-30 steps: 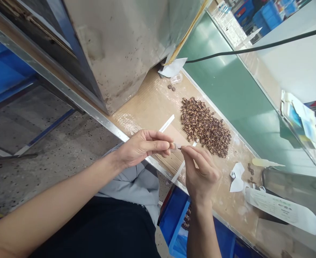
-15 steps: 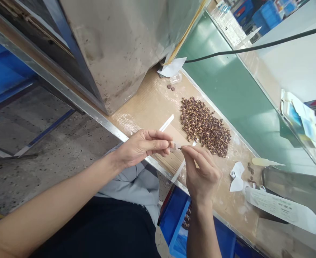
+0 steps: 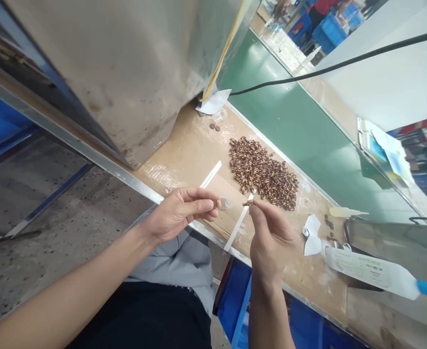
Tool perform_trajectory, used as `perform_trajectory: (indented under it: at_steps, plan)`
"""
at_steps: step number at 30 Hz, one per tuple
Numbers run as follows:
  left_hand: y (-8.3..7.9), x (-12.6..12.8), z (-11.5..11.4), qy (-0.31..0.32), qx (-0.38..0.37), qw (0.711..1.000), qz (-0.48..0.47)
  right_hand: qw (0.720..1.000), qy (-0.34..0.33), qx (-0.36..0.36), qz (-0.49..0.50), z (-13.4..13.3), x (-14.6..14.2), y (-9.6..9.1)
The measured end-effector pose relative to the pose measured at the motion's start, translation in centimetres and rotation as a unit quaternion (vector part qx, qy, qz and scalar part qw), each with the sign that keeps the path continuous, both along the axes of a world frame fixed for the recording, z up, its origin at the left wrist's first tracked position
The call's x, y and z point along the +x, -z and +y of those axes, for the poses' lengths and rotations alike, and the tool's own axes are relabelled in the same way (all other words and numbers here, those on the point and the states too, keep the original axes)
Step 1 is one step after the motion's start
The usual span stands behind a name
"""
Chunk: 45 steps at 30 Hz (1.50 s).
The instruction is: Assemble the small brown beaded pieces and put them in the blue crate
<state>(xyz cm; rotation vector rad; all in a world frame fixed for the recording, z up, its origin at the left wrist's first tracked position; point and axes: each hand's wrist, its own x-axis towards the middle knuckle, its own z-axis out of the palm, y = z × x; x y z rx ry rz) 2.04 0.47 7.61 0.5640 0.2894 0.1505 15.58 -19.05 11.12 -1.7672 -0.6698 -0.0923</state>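
My left hand [image 3: 179,213] pinches a small clear round cap [image 3: 223,203] between thumb and fingertips, just above the bench edge. My right hand [image 3: 269,237] is closed in a pinch on a tiny brown part [image 3: 247,204], held a short gap to the right of the cap. A heap of several small brown parts [image 3: 262,172] lies on the cardboard-covered bench [image 3: 191,150] just beyond both hands. Two white strips [image 3: 210,175] lie flat on the bench under and between the hands.
A large grey metal housing [image 3: 133,72] stands at the back left. A green conveyor belt [image 3: 308,131] runs along the far side, with a black cable [image 3: 325,70] over it. White paper scraps [image 3: 312,235], a few loose brown parts and a labelled bottle [image 3: 373,274] lie to the right. Blue bins sit under the bench.
The hands have drawn apart: the brown part and the clear cap were touching before and now have a gap between them. The view has shifted slightly.
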Motion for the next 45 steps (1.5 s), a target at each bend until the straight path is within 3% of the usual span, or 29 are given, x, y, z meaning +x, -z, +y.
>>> perform_trajectory:
  at_steps: [3, 7, 10, 12, 15, 18, 21, 23, 25, 28, 30, 32, 35, 45]
  plan:
    - [-0.8, 0.1, -0.6, 0.011, -0.021, 1.000, -0.002, 0.966, -0.007, 0.128, 0.224, 0.6, -0.7, -0.2]
    - [-2.1, 0.5, -1.7, 0.015, -0.040, 0.999, 0.004, 0.853, -0.029, 0.248, 0.459, 1.1, -1.8, -1.6]
    - [-2.7, 0.8, -2.5, 0.027, -0.046, 0.999, -0.002, 0.763, -0.034, 0.307, 0.567, 1.1, -2.5, -2.5]
    - [-2.9, 0.9, -2.9, 0.032, -0.048, 0.998, -0.007, 0.719, -0.036, 0.335, 0.608, 1.0, -2.9, -2.8]
    - [-3.0, 1.1, -3.4, 0.037, -0.047, 0.998, -0.014, 0.684, -0.044, 0.356, 0.635, 1.0, -3.5, -3.1]
    - [-3.2, 1.2, -3.8, 0.047, -0.045, 0.998, -0.020, 0.672, -0.061, 0.366, 0.641, 1.0, -4.0, -3.3]
    - [-3.4, 1.2, -4.1, 0.053, -0.048, 0.997, -0.023, 0.682, -0.071, 0.359, 0.633, 1.0, -4.1, -3.1]
    - [-3.4, 1.1, -3.9, 0.045, -0.048, 0.998, -0.020, 0.723, -0.064, 0.333, 0.602, 0.8, -3.8, -2.5]
    - [-3.1, 0.9, -3.3, 0.022, -0.039, 0.999, -0.011, 0.810, -0.035, 0.283, 0.512, 0.6, -3.1, -1.5]
    - [-2.2, 0.3, -1.9, -0.031, -0.015, 0.999, 0.013, 0.952, 0.023, 0.139, 0.270, 0.2, -1.7, -0.1]
    - [-1.5, -0.1, -0.9, -0.068, -0.006, 0.997, 0.031, 0.993, 0.025, 0.033, 0.108, 0.1, -0.8, 0.4]
    - [-1.0, -0.5, -0.3, -0.094, -0.003, 0.995, 0.045, 0.999, -0.003, -0.036, -0.012, 0.2, -0.1, 0.5]
    - [-0.6, -0.7, 0.0, -0.106, -0.003, 0.993, 0.049, 0.989, -0.037, -0.078, -0.122, 0.6, 0.3, 0.6]
    - [-0.7, -0.7, 0.0, -0.084, -0.008, 0.996, 0.038, 0.967, -0.044, -0.132, -0.214, 0.9, 0.1, 1.7]
